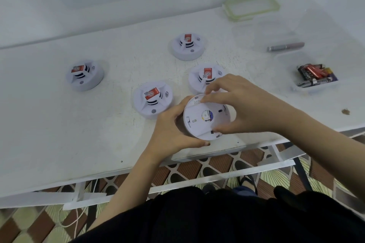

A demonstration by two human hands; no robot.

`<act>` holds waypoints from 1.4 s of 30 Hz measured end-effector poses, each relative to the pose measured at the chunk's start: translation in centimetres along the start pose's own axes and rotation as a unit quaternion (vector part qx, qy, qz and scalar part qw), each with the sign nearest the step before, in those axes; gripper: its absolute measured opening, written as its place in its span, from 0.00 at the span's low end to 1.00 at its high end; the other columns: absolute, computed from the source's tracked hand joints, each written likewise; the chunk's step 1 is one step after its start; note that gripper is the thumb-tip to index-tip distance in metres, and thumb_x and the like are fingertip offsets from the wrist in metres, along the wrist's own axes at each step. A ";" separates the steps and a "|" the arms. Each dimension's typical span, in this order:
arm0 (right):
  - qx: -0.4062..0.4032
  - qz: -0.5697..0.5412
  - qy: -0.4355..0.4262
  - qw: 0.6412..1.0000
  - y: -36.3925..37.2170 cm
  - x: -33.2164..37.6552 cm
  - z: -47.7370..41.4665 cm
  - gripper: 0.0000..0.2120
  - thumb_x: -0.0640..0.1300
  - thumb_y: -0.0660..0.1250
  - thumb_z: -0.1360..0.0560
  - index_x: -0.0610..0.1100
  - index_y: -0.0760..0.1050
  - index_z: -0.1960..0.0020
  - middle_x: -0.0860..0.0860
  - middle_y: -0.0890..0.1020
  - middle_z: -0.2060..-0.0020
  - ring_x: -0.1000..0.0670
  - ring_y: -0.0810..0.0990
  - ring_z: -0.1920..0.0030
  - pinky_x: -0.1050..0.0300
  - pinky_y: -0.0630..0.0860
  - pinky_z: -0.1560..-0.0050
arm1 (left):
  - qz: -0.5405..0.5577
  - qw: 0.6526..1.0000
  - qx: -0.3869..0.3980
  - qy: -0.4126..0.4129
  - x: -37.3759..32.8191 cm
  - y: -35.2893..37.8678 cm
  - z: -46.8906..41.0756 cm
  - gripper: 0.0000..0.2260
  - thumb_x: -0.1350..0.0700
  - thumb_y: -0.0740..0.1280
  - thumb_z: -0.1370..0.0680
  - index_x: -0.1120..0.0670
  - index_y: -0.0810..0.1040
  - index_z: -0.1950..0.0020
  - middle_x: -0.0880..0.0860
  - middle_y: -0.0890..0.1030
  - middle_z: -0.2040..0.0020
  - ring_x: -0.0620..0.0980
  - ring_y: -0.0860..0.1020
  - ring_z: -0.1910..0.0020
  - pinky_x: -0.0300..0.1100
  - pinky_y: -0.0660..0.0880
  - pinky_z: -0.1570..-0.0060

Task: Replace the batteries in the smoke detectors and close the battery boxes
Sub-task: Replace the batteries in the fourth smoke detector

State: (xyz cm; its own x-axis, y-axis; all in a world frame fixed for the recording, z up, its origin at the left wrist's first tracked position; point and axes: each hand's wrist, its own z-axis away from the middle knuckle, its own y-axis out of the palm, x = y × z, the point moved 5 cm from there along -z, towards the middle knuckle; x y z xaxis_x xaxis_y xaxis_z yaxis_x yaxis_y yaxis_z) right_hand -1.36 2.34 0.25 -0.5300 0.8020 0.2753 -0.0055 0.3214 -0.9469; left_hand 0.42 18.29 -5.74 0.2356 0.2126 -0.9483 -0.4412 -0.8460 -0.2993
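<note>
Four detectors (153, 98) sit face up on the table (59, 124), red labels on top. Fifth detector (205, 118) is flipped underside up near the table's front edge, gripped by both hands. Left hand (173, 130) curls round its left rim. Right hand (243, 104) pinches across it, fingers on the far rim, thumb on the near one. Batteries (316, 75) lie in a clear tray (308, 89) at far right.

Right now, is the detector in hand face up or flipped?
Flipped. The held detector shows its flat underside and round centre label; left hand and right hand grip its rim.
</note>
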 end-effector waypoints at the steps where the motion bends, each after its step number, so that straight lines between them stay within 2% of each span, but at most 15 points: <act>1: -0.003 0.021 -0.012 1.000 0.0 0.2 -0.1 0.27 0.55 0.71 0.38 0.45 0.79 0.42 0.48 0.77 0.45 0.45 0.74 0.45 0.56 0.65 0.45 | -0.002 1.000 -0.001 0.001 0.0 0.0 0.0 0.39 0.67 0.83 0.42 0.52 0.75 0.34 0.47 0.82 0.46 0.45 0.78 0.45 0.38 0.76 0.45; 4: 0.000 0.074 -0.046 0.996 0.2 0.8 -0.3 0.27 0.56 0.69 0.38 0.40 0.80 0.45 0.46 0.77 0.46 0.44 0.76 0.46 0.52 0.69 0.45 | -0.004 1.000 -0.003 0.004 -0.1 0.0 0.0 0.39 0.67 0.83 0.42 0.49 0.75 0.35 0.47 0.82 0.47 0.43 0.78 0.46 0.37 0.76 0.46; 7: 0.000 0.096 -0.067 0.993 0.1 1.1 -0.5 0.26 0.57 0.66 0.37 0.38 0.79 0.48 0.46 0.77 0.47 0.44 0.76 0.49 0.51 0.71 0.47 | -0.007 1.000 0.002 0.002 -0.1 0.1 0.0 0.37 0.67 0.82 0.42 0.54 0.75 0.34 0.48 0.82 0.47 0.45 0.79 0.46 0.38 0.76 0.47; 10: -0.010 0.059 -0.037 0.998 -0.1 0.6 -0.1 0.28 0.60 0.64 0.36 0.40 0.80 0.47 0.47 0.76 0.45 0.46 0.75 0.48 0.55 0.67 0.45 | -0.009 1.000 0.001 0.007 -0.1 0.1 0.1 0.38 0.67 0.82 0.41 0.54 0.74 0.34 0.47 0.82 0.45 0.44 0.79 0.45 0.37 0.76 0.46; 13: -0.029 0.015 -0.009 0.999 0.2 0.0 0.5 0.28 0.61 0.65 0.34 0.43 0.79 0.42 0.46 0.74 0.38 0.46 0.74 0.42 0.53 0.66 0.42 | -0.007 1.000 0.002 0.010 -0.2 0.0 0.1 0.39 0.67 0.82 0.42 0.53 0.74 0.33 0.47 0.82 0.44 0.46 0.79 0.42 0.38 0.76 0.44; 19: -0.057 -0.038 0.016 0.998 1.2 -0.5 1.5 0.28 0.60 0.67 0.33 0.46 0.77 0.39 0.44 0.70 0.32 0.46 0.69 0.35 0.50 0.65 0.38 | -0.006 1.000 0.006 -0.004 0.4 0.1 -0.1 0.40 0.66 0.83 0.41 0.55 0.73 0.31 0.50 0.81 0.42 0.53 0.77 0.39 0.51 0.76 0.40; 25: -0.084 -0.070 0.038 0.993 2.0 -0.3 2.2 0.28 0.60 0.68 0.32 0.46 0.76 0.37 0.46 0.69 0.32 0.47 0.69 0.35 0.48 0.68 0.37 | -0.008 1.000 0.001 -0.008 0.5 0.1 -0.1 0.41 0.66 0.83 0.42 0.55 0.73 0.31 0.49 0.81 0.43 0.51 0.78 0.39 0.47 0.77 0.42; 30: -0.073 -0.096 0.065 0.991 2.5 -0.3 2.5 0.28 0.61 0.66 0.31 0.49 0.74 0.35 0.46 0.68 0.30 0.46 0.68 0.33 0.47 0.67 0.36 | -0.006 1.000 0.003 -0.005 0.4 0.1 -0.1 0.41 0.66 0.83 0.42 0.55 0.73 0.31 0.48 0.81 0.43 0.48 0.78 0.41 0.43 0.78 0.44; 35: -0.068 -0.102 0.084 0.989 2.3 -0.6 2.9 0.29 0.62 0.66 0.33 0.52 0.74 0.35 0.47 0.67 0.30 0.46 0.70 0.34 0.49 0.66 0.36 | -0.007 1.000 0.008 -0.004 0.4 0.1 0.0 0.42 0.62 0.83 0.41 0.55 0.71 0.30 0.48 0.80 0.41 0.52 0.77 0.37 0.50 0.77 0.41; 39: -0.060 -0.110 0.104 0.987 2.3 -0.5 3.0 0.29 0.63 0.67 0.34 0.53 0.74 0.35 0.47 0.67 0.29 0.46 0.69 0.33 0.51 0.64 0.37 | -0.021 1.000 0.004 0.002 0.2 0.1 0.0 0.41 0.58 0.83 0.41 0.52 0.71 0.30 0.46 0.80 0.41 0.50 0.77 0.38 0.49 0.77 0.41; 42: -0.055 -0.117 0.113 0.985 2.4 -0.4 3.0 0.30 0.62 0.69 0.33 0.52 0.72 0.34 0.47 0.67 0.29 0.47 0.68 0.32 0.53 0.65 0.36 | -0.024 1.000 0.006 0.002 0.3 0.0 0.0 0.42 0.61 0.83 0.41 0.52 0.71 0.30 0.47 0.80 0.41 0.51 0.77 0.37 0.51 0.78 0.41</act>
State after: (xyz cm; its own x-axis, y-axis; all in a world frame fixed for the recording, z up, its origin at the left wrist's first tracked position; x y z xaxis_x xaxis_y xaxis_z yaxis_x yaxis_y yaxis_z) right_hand -3.75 1.28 -2.61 -0.3229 0.7871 0.5256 -0.0070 0.5534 -0.8329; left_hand 0.47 18.33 -6.01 0.2604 0.2497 -0.9327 -0.4391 -0.8297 -0.3447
